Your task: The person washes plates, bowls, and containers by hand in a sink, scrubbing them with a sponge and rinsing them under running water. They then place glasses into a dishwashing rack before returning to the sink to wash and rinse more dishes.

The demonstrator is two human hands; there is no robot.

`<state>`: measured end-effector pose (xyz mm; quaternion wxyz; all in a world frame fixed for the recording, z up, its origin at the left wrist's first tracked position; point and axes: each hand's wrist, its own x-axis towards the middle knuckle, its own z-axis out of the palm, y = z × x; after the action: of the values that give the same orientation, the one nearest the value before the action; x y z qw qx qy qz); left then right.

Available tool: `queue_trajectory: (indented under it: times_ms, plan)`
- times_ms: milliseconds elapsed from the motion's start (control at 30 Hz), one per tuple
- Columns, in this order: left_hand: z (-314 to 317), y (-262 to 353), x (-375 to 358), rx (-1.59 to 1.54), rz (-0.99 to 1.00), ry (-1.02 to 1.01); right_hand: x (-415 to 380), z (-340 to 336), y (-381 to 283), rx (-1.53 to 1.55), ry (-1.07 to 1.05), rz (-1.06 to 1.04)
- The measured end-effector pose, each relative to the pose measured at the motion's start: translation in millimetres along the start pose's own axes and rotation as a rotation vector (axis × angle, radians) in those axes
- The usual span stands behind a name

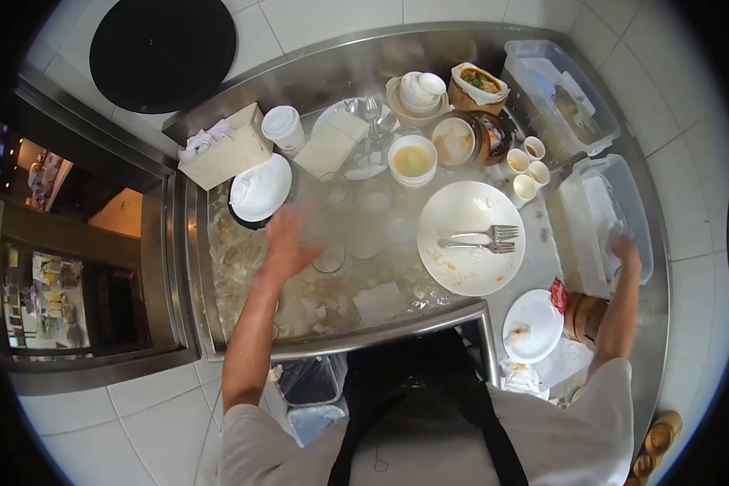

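Note:
My left hand (287, 241) is over the wet steel counter, fingers and thumb apart and smeared by motion, with nothing visible in it. Beside it a drinking glass (329, 259) stands on the counter, and a white plate (261, 188) lies on a dark round one just beyond. On the other side, my right hand (625, 251) reaches in over the clear plastic tub (571, 243); its fingertips are hard to make out. Between my hands sits a large white plate (454, 279) with food scraps, forks (504, 233) and another utensil on it.
At the back are a cardboard box (233, 158), a lidded paper cup (283, 125), cutlery (371, 121), a soup bowl (413, 160) and a bamboo steamer (455, 139). Several small cups (525, 187) stand near a second tub (555, 89). A small plate (530, 328) lies at front right.

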<state>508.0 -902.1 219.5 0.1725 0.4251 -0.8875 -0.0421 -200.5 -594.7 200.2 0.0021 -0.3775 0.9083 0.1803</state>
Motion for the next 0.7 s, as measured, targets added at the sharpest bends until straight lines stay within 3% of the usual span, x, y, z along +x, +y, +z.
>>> queue_trajectory:
  times_ms: [67, 100, 133, 167, 200, 267, 333, 433, 500, 533, 567, 600, 633, 700]
  plan:
    - [16, 6, -3, 0.012, -0.025, -0.213, -4, -68, -97, 0.448, 0.228, 0.161]
    - [46, -6, -5, 0.031, -0.071, -0.308, -62, -131, -192, 0.612, 0.629, -0.121]
    - [62, -13, -4, 0.048, -0.112, -0.403, -83, -154, -253, 0.917, 0.228, -0.241]
    - [62, -13, -2, -0.003, -0.167, -0.398, -104, -140, -317, 0.975, 0.174, -0.547]
    - [62, -13, 2, -0.055, -0.220, -0.392, -130, -124, -377, 1.025, 0.159, -0.639]
    - [61, -12, 17, -0.094, -0.295, -0.380, -181, -169, -458, 0.819, -0.056, -0.643]
    - [55, -3, 28, -0.073, -0.346, -0.389, -187, -137, -509, 0.625, 0.052, -0.581]
    - [92, -44, 38, -0.067, 0.142, -0.200, -186, -132, -521, 0.721, -0.087, -0.519]
    - [118, -73, 48, -0.066, 0.075, -0.234, -189, -105, -542, 0.764, -0.018, -0.584]
    - [110, -69, 51, -0.119, 0.117, -0.154, -190, -92, -543, 0.776, 0.017, -0.580]
    - [91, -53, 57, -0.099, 0.128, -0.220, -196, -82, -533, 0.840, 0.165, -0.686]
    - [93, -53, 52, -0.235, 0.155, -0.156, -203, -72, -536, 0.881, 0.214, -0.644]
    - [96, -59, 50, -0.249, 0.139, -0.221, -210, -60, -538, 0.922, 0.264, -0.603]
    - [92, -68, 38, -0.436, 0.159, -0.190, -233, -111, -463, 1.452, -0.369, -0.326]
